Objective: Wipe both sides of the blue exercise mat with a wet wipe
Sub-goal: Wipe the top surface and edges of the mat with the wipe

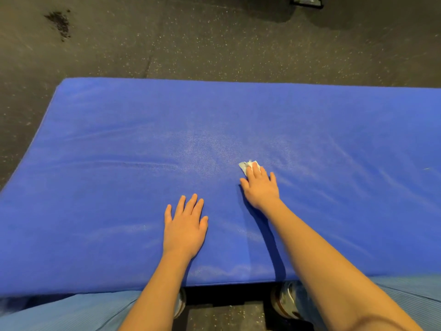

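While the blue mat [119, 163] lies on the floor [191, 44], R hand [261, 189] presses the wet wipe [244, 166] onto its centre w/ straight fingers [256, 170]. L hand [185, 229], at 8 o'clock of it, rests flat, fingers spread, empty.

blue mat [119, 163] on speckled floor [191, 44], left hand [183, 228] flat, right hand [260, 187] pressing white wipe [244, 166]

The mat [167, 130] looks like foam under a finely pebbled, faintly sheeny blue skin with soft creases, the wipe [245, 166] a thin crumpled white tissue, possibly damp, and the floor [191, 39] matt, speckled dark rubber.
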A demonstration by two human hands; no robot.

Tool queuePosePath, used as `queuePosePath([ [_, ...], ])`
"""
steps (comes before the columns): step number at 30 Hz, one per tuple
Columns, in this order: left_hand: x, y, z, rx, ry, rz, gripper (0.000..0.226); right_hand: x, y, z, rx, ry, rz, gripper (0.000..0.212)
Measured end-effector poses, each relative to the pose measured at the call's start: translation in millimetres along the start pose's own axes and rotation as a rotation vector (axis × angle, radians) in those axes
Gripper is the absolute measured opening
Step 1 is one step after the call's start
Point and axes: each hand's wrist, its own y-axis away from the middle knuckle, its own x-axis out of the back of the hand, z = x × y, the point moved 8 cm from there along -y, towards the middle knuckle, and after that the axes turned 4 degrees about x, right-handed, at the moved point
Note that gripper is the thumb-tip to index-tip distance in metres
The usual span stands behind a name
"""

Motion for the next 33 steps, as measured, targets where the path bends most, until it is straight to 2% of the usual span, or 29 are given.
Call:
queuePosePath([
  [1,0,0,0,0.001,-0.008,0.003,0.062,1,2,-14,0.038,-0.047,0.028,0.057],
  [3,0,0,-1,0.007,-0.011,0.016,0.054,-6,20,-55,0.297,-0.07,0.008,0.062],
  [5,1,-1,0,0.001,-0.014,0.018,0.054,-14,34,-62,0.469,0.049,-0.052,0.062],
  [6,1,-1,0,0.002,-0.01,0.011,0.057,-11,27,-51,0.448,0.115,-0.043,0.062],
  [8,4,-1,1,0.001,0.014,0.016,0.07,1,4,-20,0.231,0.137,-0.018,0.057],
  [10,9,-4,2,0.005,0.059,0.052,0.061,9,-5,-13,0.101,0.037,0.022,0.056],
  [12,17,-10,4,-0.002,0.114,0.131,0.05,9,3,-42,0.246,-0.052,0.04,0.059],
  [15,25,-28,7,-0.018,0.125,0.152,0.05,0,25,-63,0.474,0.076,-0.016,0.063],
  [16,23,-36,7,-0.017,0.109,0.128,0.049,3,20,-52,0.457,0.135,-0.008,0.062],
  [18,23,-52,7,-0.025,0.092,0.101,0.052,12,-5,-21,0.276,0.147,0.033,0.06],
  [20,25,-66,5,-0.03,0.089,0.095,0.053,19,-25,4,0.068,0.073,0.063,0.059],
  [21,24,-71,4,-0.03,0.086,0.095,0.054,20,-29,4,0.042,0.013,0.094,0.059],
  [22,21,-75,2,-0.028,0.078,0.092,0.054,18,-30,-5,0.083,-0.045,0.116,0.059],
  [24,16,-79,1,-0.028,0.057,0.114,0.053,9,-16,-34,0.284,-0.09,0.089,0.062],
  [26,14,-79,2,-0.033,0.066,0.153,0.058,3,0,-42,0.427,0.01,0.02,0.067],
  [27,15,-80,3,-0.037,0.08,0.166,0.062,6,-3,-34,0.436,0.078,0.037,0.073],
  [29,15,-82,2,-0.043,0.1,0.197,0.063,16,-27,-11,0.315,0.105,0.121,0.077],
  [31,20,-85,1,-0.052,0.121,0.25,0.056,21,-50,7,0.102,0.024,0.172,0.064],
  [33,30,-92,4,-0.069,0.173,0.326,0.046,25,-54,-12,0.114,-0.088,0.247,0.06],
])
